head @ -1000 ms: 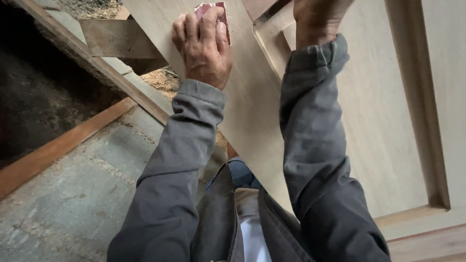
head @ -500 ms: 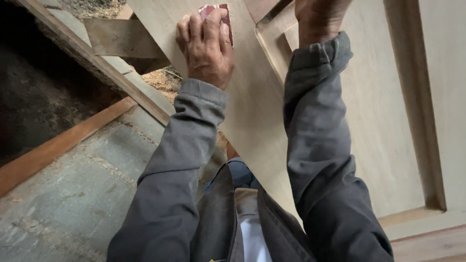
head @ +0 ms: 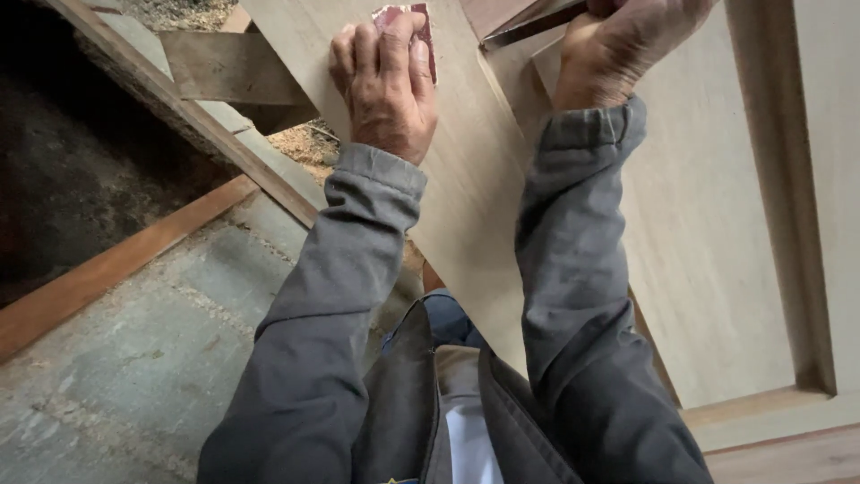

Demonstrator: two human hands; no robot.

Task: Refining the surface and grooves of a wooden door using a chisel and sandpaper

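Sleeves: grey fabric, reaching from the bottom edge up onto a pale wooden door panel point(head: 699, 242).
Left hand point(head: 385, 85): fingers curled together, pressed on a reddish sandpaper piece point(head: 414, 27) near the panel's left edge.
Right hand point(head: 618, 45): cut off at the top; closed or open cannot be told.
Floor: grey concrete point(head: 134, 358), dusted with sawdust.

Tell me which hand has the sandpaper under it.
The left hand: its fingers press reddish sandpaper flat on the wood panel; the right hand has none.
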